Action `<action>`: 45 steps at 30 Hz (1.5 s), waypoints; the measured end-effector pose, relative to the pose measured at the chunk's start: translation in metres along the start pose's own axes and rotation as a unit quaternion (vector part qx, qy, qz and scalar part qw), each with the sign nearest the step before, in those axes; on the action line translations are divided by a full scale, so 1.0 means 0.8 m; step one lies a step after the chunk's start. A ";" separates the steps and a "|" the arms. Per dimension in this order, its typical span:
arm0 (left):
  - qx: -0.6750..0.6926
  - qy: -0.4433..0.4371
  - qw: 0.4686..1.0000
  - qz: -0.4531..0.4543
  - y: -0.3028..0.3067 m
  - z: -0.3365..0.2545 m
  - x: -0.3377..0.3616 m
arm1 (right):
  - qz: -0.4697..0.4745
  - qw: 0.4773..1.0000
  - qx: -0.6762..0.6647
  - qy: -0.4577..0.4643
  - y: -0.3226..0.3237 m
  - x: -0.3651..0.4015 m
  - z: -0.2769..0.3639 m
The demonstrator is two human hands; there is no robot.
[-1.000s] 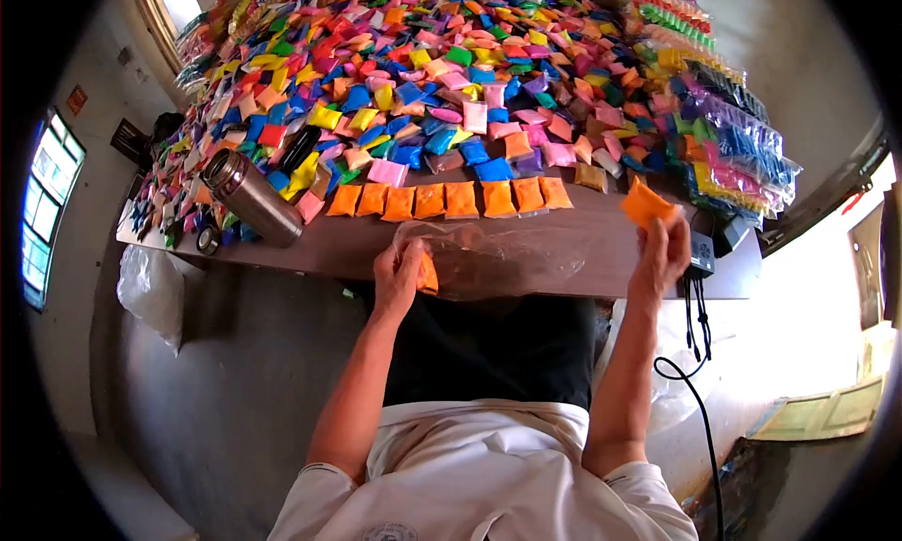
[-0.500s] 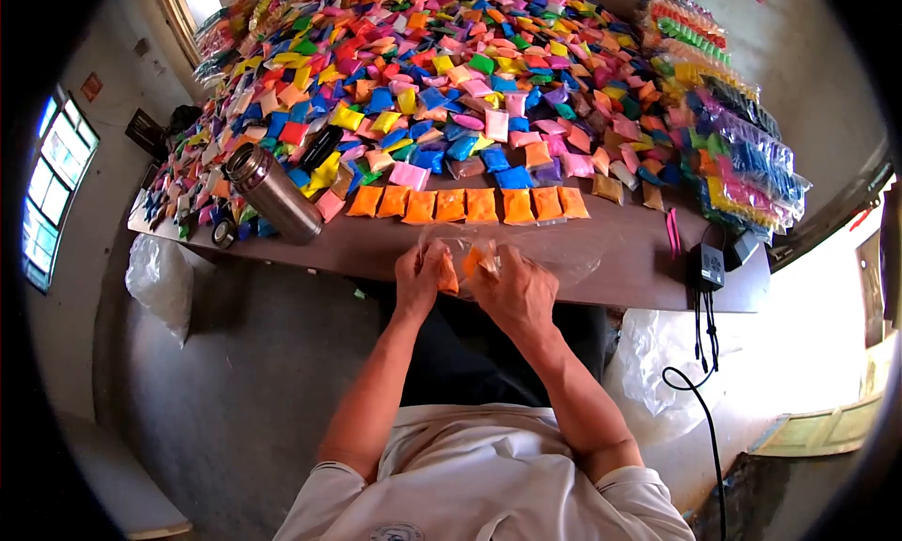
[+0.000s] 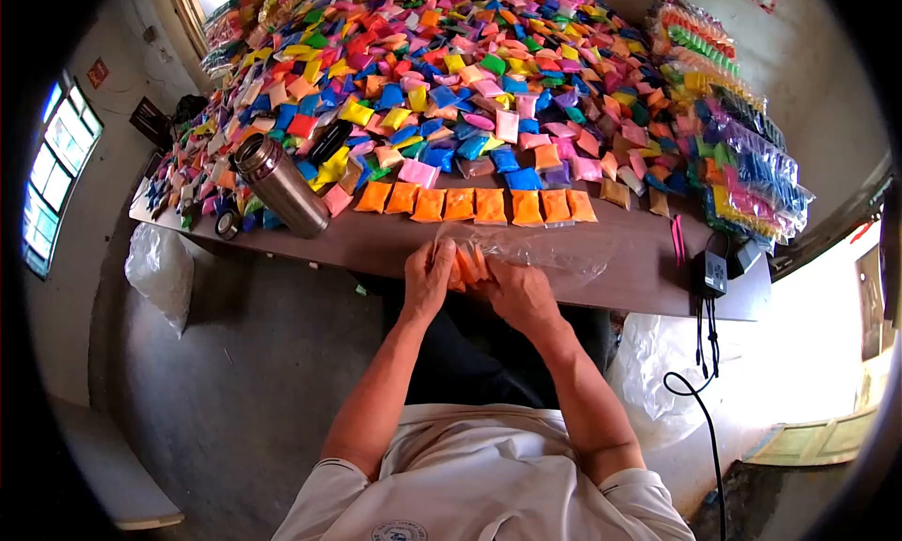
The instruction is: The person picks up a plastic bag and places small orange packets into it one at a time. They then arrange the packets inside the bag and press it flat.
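Note:
At the table's front edge, my left hand [image 3: 429, 276] is closed around small orange packets [image 3: 467, 265]. My right hand [image 3: 523, 297] presses against their other side, its fingers curled and partly hidden. A clear plastic bag [image 3: 575, 255] spreads from between the hands over the tabletop to the right, overlapping my right fingers in this view. Just beyond the hands lies a row of several flat orange packets [image 3: 459, 203], side by side, with a small gap in the row right of its middle.
A heap of many-coloured packets [image 3: 376, 80] covers the table's back. A steel flask [image 3: 287, 188] stands left, its lid [image 3: 227, 224] beside it. Bagged packets [image 3: 752, 156] are stacked right, near pink tweezers [image 3: 677, 239] and a black cabled box [image 3: 711, 274]. Plastic bags [image 3: 160, 273] hang below.
My hands have come closer together, bringing the orange packets in them side by side. The view has shifted slightly; the row of packets stays in place.

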State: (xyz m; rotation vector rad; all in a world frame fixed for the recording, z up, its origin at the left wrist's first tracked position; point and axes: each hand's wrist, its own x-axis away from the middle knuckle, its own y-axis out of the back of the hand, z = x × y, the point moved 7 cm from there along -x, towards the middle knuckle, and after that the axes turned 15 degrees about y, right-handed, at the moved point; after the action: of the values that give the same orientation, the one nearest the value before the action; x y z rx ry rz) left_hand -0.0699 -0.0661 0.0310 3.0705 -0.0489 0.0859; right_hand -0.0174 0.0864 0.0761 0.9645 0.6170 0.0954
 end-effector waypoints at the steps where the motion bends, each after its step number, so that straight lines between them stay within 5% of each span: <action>1: -0.007 -0.003 1.000 0.007 0.000 -0.002 0.001 | 0.000 1.000 0.000 0.000 -0.007 0.002 -0.003; 4: -0.013 0.007 1.000 0.018 -0.004 -0.012 0.006 | -0.057 0.998 0.015 0.037 -0.009 0.005 -0.003; 13: -0.004 0.015 0.999 0.044 -0.010 -0.010 0.005 | 0.028 0.999 -0.021 -0.022 0.066 0.006 0.021; 15: -0.010 -0.020 0.999 0.039 -0.009 -0.019 0.009 | -0.058 0.985 -0.163 0.004 0.123 0.015 0.032; 19: -0.015 -0.024 0.998 0.048 -0.009 -0.012 0.008 | -0.364 0.927 -0.043 -0.081 0.221 0.041 -0.036; 21: 0.022 -0.043 0.998 0.038 -0.010 -0.025 0.009 | -0.409 0.906 -0.016 -0.109 0.234 0.044 -0.099; 24: -0.013 -0.033 0.999 0.030 -0.004 -0.013 0.006 | -0.301 0.938 -0.031 -0.166 0.200 0.050 -0.213; 29: -0.005 0.007 0.999 0.035 -0.005 -0.008 0.007 | -0.086 0.977 -0.047 -0.191 0.133 0.033 -0.237; 32: 0.006 -0.001 1.000 0.030 -0.006 -0.012 0.008 | -0.038 0.997 -0.067 0.019 0.096 0.012 -0.234; 35: -0.012 0.003 0.999 0.033 -0.003 -0.012 0.008 | -0.057 0.995 0.064 -0.043 0.091 0.014 -0.238; 38: -0.025 0.001 0.999 0.042 -0.004 -0.013 0.009 | -0.135 0.985 -0.013 -0.107 0.103 0.017 -0.240; 41: -0.006 -0.006 0.999 0.039 -0.006 -0.017 0.012 | -0.187 0.982 0.003 -0.027 0.122 0.007 -0.203; 45: -0.015 -0.028 0.999 0.023 -0.006 -0.024 0.014 | -0.140 0.990 -0.011 0.009 0.104 -0.003 -0.183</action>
State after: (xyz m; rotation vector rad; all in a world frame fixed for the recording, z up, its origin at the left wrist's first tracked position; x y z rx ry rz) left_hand -0.0599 -0.0602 0.0504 3.0427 -0.1236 0.0017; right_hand -0.0812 0.2418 0.0827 0.8486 0.7604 -0.1398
